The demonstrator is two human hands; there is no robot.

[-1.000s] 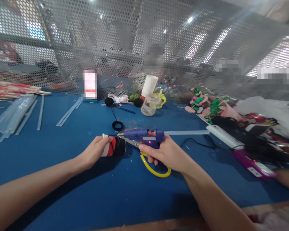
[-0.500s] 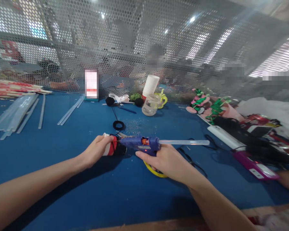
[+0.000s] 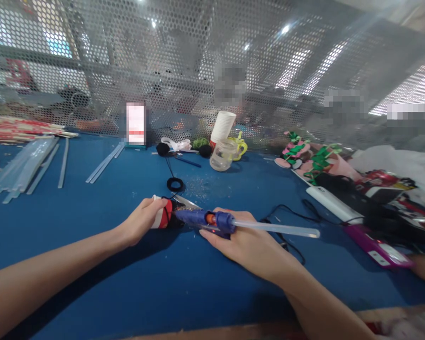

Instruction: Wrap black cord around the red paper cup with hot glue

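Observation:
My left hand (image 3: 141,221) is closed around a paper cup (image 3: 158,218) lying on its side, white and red with black wound about its far part. Wrapped by my right hand (image 3: 246,238) is a blue hot glue gun (image 3: 194,217), tilted, with a long clear glue stick (image 3: 279,228) sticking out of its back. The gun's nozzle end is at the black part of the cup; whether they touch I cannot tell. A black yarn coil (image 3: 175,184) lies beyond the cup, its strand running towards it. Scissors (image 3: 186,201) lie partly hidden behind the gun.
Loose glue sticks (image 3: 24,165) are heaped at the left. A clear jar (image 3: 221,157) and stacked paper cups (image 3: 224,125) stand at the back. To the right lie a purple and white power strip (image 3: 375,248), cables and craft flowers (image 3: 318,163). A lit phone (image 3: 136,123) leans against the mesh.
My right hand has turned the glue gun, so the rear of its glue stick is lower and further right. The yellow scissors handle is now hidden. My left hand keeps its hold.

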